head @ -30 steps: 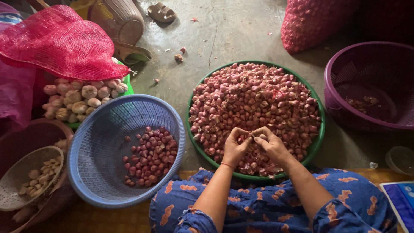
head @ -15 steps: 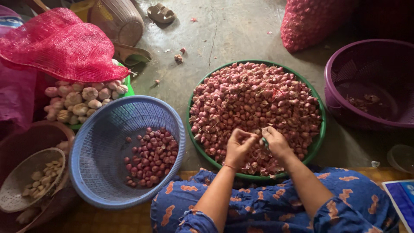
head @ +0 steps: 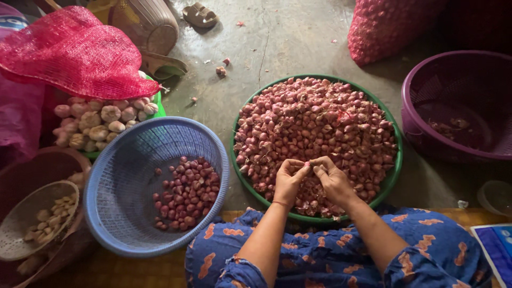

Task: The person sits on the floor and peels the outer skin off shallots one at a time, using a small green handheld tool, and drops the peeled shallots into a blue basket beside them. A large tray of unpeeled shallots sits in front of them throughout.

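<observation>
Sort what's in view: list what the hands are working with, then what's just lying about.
In use: left hand, right hand, shallots, green tray, blue basket.
Lying about: garlic, red net bag, purple basin, sandal.

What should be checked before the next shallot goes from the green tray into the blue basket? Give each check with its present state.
1. Both hands over the green tray: ok; left hand and right hand meet above the shallot pile.
2. A shallot pinched between the fingertips: cannot tell, too small to make out.
3. Blue basket beside the left hand, open side up: ok.
4. Room in the basket: ok; peeled shallots cover only part of its bottom.
5. Path from tray to basket unobstructed: ok; the rims lie close together.
</observation>
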